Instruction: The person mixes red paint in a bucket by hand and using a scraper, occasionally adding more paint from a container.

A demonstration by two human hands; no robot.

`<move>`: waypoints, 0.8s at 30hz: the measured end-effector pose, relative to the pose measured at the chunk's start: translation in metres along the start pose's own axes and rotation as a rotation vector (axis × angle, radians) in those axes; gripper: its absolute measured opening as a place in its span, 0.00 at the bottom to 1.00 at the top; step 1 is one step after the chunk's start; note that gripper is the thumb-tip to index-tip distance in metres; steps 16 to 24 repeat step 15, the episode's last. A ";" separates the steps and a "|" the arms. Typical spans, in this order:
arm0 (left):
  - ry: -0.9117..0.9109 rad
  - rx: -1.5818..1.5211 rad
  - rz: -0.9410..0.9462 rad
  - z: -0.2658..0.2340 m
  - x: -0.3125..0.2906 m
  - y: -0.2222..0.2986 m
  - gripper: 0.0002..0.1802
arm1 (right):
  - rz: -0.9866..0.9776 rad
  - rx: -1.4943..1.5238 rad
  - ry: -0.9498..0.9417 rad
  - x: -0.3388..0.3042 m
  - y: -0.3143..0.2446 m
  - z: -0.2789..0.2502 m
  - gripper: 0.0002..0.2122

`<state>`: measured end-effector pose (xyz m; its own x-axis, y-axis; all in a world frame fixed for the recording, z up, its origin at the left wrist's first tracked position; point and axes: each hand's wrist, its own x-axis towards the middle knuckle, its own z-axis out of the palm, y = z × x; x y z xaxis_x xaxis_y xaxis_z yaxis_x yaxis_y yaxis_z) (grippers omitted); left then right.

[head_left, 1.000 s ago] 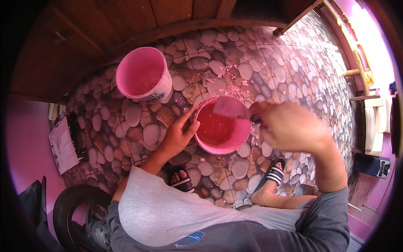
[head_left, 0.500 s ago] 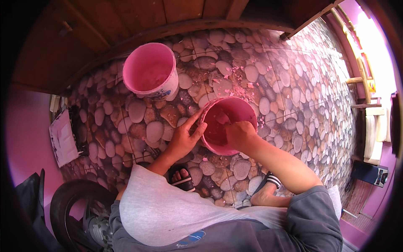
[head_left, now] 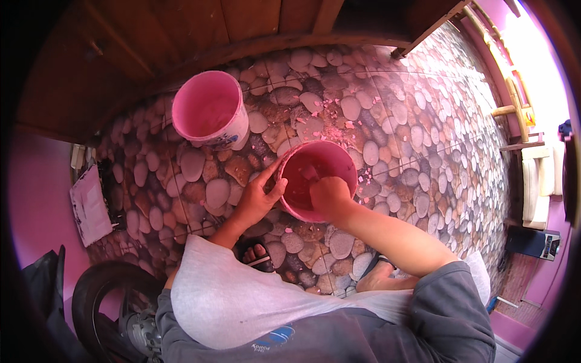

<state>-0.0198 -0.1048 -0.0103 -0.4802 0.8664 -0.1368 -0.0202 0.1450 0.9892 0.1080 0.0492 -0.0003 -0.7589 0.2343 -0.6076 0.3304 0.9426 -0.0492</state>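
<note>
Between my feet and the wooden furniture, a round bucket (head_left: 344,158) with pink-stained walls stands on the floor. My left hand (head_left: 261,195) holds its left side, thumb near the rim and fingers along the outside. Inside the bucket, my right hand (head_left: 330,195) is closed around a flat tool coated in pink (head_left: 310,173); its handle is hidden in the fist and its exact kind is unclear. Farther off to the left, a white bucket (head_left: 240,128) with a pink-coated inside stands apart from both hands.
Pink flakes (head_left: 333,124) lie scattered beyond the near bucket on the pebble-patterned floor (head_left: 387,181). Dark wooden furniture (head_left: 181,36) spans the far side. A pink-smeared white board (head_left: 91,206) leans at the left, near a motorcycle wheel (head_left: 91,296). My sandalled feet are close by.
The view has shifted slightly, so both buckets appear a little farther left. My right hand stays in the near bucket with the tool, and my left hand keeps its hold.
</note>
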 end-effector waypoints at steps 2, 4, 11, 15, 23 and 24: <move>-0.017 0.050 0.011 -0.001 0.003 0.002 0.32 | 0.050 -0.009 -0.006 0.000 0.003 0.002 0.10; -0.049 0.098 0.031 0.001 0.009 0.005 0.34 | -0.025 0.066 0.046 0.002 0.018 0.005 0.13; -0.119 0.128 -0.004 0.008 0.053 0.059 0.36 | 0.032 0.119 0.107 0.003 0.048 -0.050 0.13; -0.181 0.026 -0.133 0.017 0.100 0.111 0.37 | -0.136 0.136 0.027 -0.015 0.095 -0.109 0.12; -0.181 0.026 -0.133 0.017 0.100 0.111 0.37 | -0.136 0.136 0.027 -0.015 0.095 -0.109 0.12; -0.181 0.026 -0.133 0.017 0.100 0.111 0.37 | -0.136 0.136 0.027 -0.015 0.095 -0.109 0.12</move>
